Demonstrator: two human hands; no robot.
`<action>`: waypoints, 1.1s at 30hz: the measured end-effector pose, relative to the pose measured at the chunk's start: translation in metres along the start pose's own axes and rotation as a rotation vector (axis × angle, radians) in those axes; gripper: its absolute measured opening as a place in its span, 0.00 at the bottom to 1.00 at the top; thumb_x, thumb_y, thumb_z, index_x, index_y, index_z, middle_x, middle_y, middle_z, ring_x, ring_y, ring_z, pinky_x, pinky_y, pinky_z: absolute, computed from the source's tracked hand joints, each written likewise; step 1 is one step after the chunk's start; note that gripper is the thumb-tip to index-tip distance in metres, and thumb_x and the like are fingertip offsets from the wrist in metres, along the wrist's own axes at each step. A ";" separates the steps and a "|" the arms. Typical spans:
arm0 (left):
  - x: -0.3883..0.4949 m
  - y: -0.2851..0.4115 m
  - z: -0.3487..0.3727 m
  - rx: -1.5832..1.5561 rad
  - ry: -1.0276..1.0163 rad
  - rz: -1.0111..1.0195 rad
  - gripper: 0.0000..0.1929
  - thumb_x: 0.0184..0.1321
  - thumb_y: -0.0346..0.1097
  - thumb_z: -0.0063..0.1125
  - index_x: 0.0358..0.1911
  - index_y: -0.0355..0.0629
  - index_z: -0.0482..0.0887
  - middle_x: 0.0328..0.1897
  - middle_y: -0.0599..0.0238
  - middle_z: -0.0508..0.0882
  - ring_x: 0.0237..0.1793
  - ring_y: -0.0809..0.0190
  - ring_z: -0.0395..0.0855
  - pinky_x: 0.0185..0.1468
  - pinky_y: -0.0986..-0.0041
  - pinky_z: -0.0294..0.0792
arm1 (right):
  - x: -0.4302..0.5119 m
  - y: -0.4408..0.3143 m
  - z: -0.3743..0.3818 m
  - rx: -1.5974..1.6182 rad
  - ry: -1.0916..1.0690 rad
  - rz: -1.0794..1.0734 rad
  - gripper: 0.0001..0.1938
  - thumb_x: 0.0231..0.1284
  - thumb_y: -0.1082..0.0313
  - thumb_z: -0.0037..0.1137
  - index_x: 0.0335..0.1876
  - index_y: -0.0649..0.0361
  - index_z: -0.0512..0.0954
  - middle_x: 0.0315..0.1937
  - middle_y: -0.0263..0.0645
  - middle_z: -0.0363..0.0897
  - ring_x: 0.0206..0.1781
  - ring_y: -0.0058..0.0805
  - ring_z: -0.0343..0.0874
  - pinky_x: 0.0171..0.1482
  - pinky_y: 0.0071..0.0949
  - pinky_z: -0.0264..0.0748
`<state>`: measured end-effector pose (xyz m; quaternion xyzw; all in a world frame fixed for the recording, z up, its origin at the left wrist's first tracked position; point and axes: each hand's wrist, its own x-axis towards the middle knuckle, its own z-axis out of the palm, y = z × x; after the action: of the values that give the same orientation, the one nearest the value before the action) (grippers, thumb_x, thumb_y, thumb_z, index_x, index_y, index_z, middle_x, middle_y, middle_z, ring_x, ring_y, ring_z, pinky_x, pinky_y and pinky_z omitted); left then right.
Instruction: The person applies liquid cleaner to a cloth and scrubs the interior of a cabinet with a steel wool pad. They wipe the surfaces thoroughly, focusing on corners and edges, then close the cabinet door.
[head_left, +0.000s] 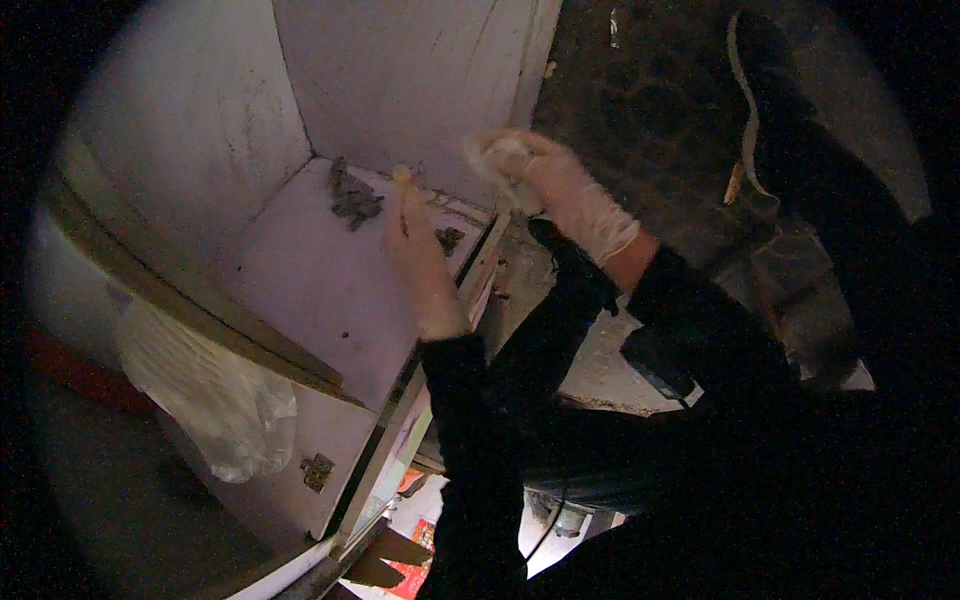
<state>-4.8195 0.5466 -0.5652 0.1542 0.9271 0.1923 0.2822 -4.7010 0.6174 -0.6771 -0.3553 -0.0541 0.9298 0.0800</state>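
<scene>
My right hand (574, 199), in a thin translucent glove, is closed around a pale crumpled thing (510, 161), perhaps a cloth; blur hides its exact kind. It is beside the upright pale panel (420, 82) of a cabinet-like box. My left hand (424, 262) also appears gloved and reaches over the pale base board (315, 277). A small yellowish spot shows at its fingertips; whether it grips anything is unclear. Just left of these fingers lies a dark, broken clump (354, 196) near the inner corner. A smaller dark piece (448, 240) sits right of the hand.
A long wooden strip (202, 300) crosses the left side, with a clear plastic bag (217, 397) beside it. A rusty metal piece (319, 472) is on the board's near end. A pale cord (744, 90) lies on the dark floor (637, 112) at right.
</scene>
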 end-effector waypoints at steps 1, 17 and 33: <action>0.023 -0.006 -0.002 0.212 0.069 0.105 0.24 0.71 0.47 0.40 0.64 0.43 0.72 0.74 0.47 0.58 0.74 0.46 0.53 0.72 0.59 0.53 | 0.001 -0.009 -0.004 -0.008 0.048 -0.005 0.17 0.65 0.67 0.52 0.59 0.56 0.75 0.50 0.36 0.79 0.49 0.26 0.79 0.47 0.25 0.77; 0.216 -0.111 -0.082 1.905 -0.373 -0.289 0.36 0.63 0.59 0.48 0.69 0.44 0.63 0.79 0.56 0.47 0.76 0.40 0.40 0.72 0.46 0.48 | 0.003 -0.080 -0.030 0.172 0.202 -0.108 0.14 0.64 0.67 0.52 0.53 0.57 0.78 0.42 0.31 0.81 0.41 0.19 0.79 0.43 0.19 0.77; 0.205 -0.158 -0.160 2.094 0.315 -0.356 0.28 0.67 0.48 0.43 0.67 0.42 0.66 0.76 0.60 0.58 0.74 0.49 0.53 0.70 0.38 0.46 | 0.016 -0.087 -0.048 0.265 0.219 -0.044 0.15 0.64 0.64 0.54 0.53 0.59 0.77 0.43 0.34 0.81 0.41 0.24 0.80 0.43 0.25 0.78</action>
<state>-5.1038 0.4460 -0.6075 0.1553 0.6661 -0.7241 -0.0890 -4.6710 0.7075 -0.7098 -0.4395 0.0700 0.8826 0.1518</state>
